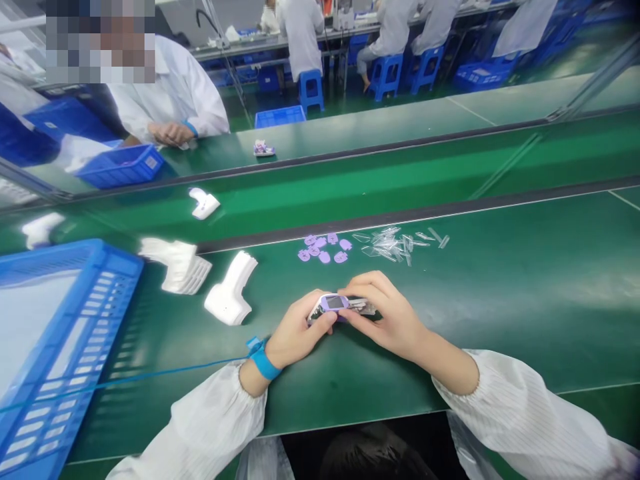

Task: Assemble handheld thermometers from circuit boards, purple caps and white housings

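Between my hands is a partly assembled infrared thermometer (335,303), with a small grey screen in a purple frame and a white shell edge. My left hand (299,330) is closed around its left side, the thumb pressed near the screen. The fingers of my right hand (393,317) grip it from the right, by the purple frame. Silvery inner parts (361,306) show under the right fingers; the underside is hidden. Beyond my hands lie several small purple plates (324,257) and a pile of clear plastic pieces (389,245).
White gun-shaped shells (231,290) are stacked on the left, near a blue basket (107,300). A blue cord (175,369) runs from my left wristband across the bench. A green conveyor belt (360,193) crosses behind. A co-worker (167,87) sits opposite beside a blue bin (123,167).
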`<move>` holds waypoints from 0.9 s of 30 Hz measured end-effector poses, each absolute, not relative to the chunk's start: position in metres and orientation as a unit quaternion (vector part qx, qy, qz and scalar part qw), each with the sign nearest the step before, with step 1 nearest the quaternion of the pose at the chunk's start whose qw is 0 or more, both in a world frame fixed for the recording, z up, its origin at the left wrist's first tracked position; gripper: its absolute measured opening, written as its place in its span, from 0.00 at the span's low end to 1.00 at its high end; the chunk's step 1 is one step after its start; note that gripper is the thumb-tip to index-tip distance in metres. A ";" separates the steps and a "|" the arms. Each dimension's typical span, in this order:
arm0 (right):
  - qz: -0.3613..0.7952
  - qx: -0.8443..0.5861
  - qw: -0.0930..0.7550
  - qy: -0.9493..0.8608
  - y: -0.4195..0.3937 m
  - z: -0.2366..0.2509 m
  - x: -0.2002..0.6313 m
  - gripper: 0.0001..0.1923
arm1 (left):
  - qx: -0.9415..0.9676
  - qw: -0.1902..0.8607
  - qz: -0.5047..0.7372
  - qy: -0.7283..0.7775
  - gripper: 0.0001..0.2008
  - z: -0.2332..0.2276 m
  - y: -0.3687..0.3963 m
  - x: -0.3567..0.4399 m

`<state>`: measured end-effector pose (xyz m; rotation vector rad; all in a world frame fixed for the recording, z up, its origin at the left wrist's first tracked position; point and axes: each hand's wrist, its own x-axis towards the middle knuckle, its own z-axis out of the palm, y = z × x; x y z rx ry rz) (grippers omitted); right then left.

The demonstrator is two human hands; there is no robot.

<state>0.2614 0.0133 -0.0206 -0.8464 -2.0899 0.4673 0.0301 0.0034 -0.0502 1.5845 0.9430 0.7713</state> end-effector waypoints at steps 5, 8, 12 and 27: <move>0.178 -0.317 0.389 -0.846 0.014 -0.022 0.261 0.08 | 0.667 0.538 0.322 0.403 0.21 -0.049 0.003 0.030; 0.180 -0.314 0.398 -0.843 0.015 -0.023 0.260 0.04 | 0.667 0.540 0.316 0.406 0.22 -0.049 0.003 0.031; 0.180 -0.311 0.404 -0.841 0.012 -0.025 0.259 0.04 | 0.665 0.538 0.315 0.411 0.23 -0.049 0.003 0.031; 0.188 -0.651 0.314 -0.665 0.092 -0.034 0.348 0.12 | 0.640 0.573 0.291 0.421 0.24 -0.052 0.004 0.032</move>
